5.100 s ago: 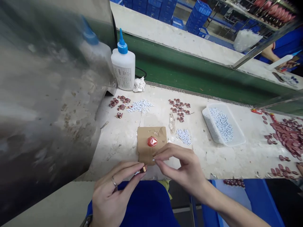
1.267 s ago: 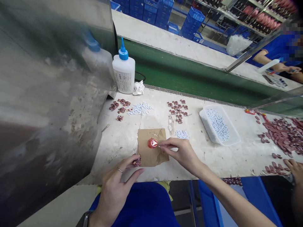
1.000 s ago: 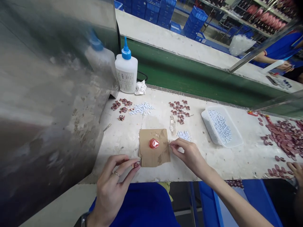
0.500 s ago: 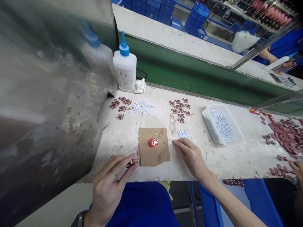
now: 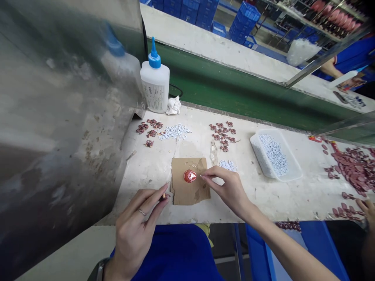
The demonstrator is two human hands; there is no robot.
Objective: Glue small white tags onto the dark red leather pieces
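While the left hand (image 5: pixel 135 222) pinched a small dark-brown piece (image 5: pixel 163 197) near the flat brown cardboard (image 5: pixel 186 195) on the white counter (image 5: pixel 149 168), the right hand (image 5: pixel 231 191) had its fingertips closed on a tiny white piece (image 5: pixel 200 176) beside the round, glossy red-and-white item (image 5: pixel 190 176) on that cardboard

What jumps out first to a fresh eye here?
The red cap on the cardboard, between the left hand and right hand. Then the blue-tipped bottle, upright at the back left, and the clear tub of white bits on the right.
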